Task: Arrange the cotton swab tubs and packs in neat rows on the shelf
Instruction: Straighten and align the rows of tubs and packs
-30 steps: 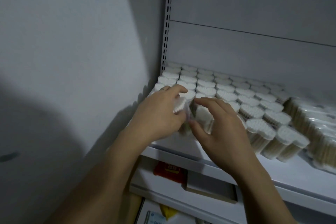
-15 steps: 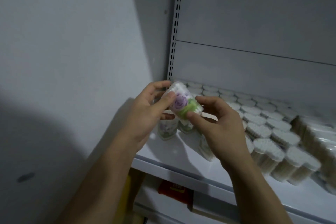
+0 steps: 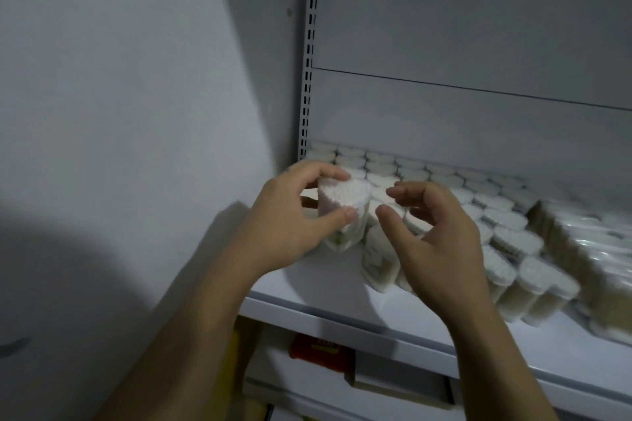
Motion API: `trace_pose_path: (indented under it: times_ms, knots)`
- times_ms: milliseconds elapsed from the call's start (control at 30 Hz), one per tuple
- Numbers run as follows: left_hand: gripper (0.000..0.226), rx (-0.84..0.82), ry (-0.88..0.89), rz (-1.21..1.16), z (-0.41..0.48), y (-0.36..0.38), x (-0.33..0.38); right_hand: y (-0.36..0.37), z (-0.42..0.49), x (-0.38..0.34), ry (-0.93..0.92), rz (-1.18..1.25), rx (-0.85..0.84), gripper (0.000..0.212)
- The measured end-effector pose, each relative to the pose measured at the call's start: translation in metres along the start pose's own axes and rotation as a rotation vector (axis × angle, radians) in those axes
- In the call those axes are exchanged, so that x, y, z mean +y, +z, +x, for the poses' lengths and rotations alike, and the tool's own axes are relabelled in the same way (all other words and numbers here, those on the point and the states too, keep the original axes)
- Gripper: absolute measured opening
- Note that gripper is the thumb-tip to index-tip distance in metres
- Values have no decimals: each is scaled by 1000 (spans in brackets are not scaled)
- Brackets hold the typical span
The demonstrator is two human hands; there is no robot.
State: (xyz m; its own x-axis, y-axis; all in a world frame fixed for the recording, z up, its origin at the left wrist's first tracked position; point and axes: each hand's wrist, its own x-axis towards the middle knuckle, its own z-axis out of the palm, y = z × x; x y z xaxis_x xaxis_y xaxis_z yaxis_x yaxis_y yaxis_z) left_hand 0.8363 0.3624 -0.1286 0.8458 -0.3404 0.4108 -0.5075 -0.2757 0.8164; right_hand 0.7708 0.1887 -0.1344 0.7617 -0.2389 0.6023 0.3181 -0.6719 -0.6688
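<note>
- Pale grey shelf (image 3: 342, 287), set beside a plain wall (image 3: 119, 79).
- Swab tub (image 3: 345, 195): upright near the shelf's left end, at the front of the rows (whether its base touches the shelf is unclear).
- Left hand (image 3: 290, 225) grips the tub, thumb on the near side and fingers over the far rim.
- Right hand (image 3: 444, 249) is just right of the tub, fingers loosely curved, grasping nothing.
- Rows of tubs (image 3: 444, 178) run toward the back edge; wrapped packs (image 3: 598, 256) lie at the right end.
</note>
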Motion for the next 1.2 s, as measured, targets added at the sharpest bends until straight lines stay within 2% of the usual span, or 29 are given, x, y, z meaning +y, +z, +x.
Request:
trace_pose_path:
  times_ms: [67,267,400,500,600,700,800,1000,1133,1200]
  knots:
    - [31,-27,62,175,1,5,-6,-3,-4,5,19,-36,0,13]
    - [35,-99,172,433,2,18,-12,-6,-9,20,28,-263,-131,22]
    - [37,-74,215,654,4,30,-27,-5,-12,18,8,-325,-148,23]
    - [34,-64,231,782,3,34,-39,-5,-12,16,-57,-480,-218,28]
    - [33,-23,257,815,1,31,-42,1,-8,12,-74,-575,-365,37]
    - [39,-24,252,823,0,29,-43,9,-4,11,-99,-623,-435,41]
    - [47,-11,257,817,-1,29,-42,14,-5,12,-100,-606,-414,39]
    - [26,-9,235,805,0,31,-39,18,-6,16,-119,-611,-380,34]
    - [26,-18,224,783,-1,29,-40,21,-7,16,-134,-601,-380,38]
    - [34,-31,208,757,-3,29,-39,20,-8,16,-146,-605,-379,41]
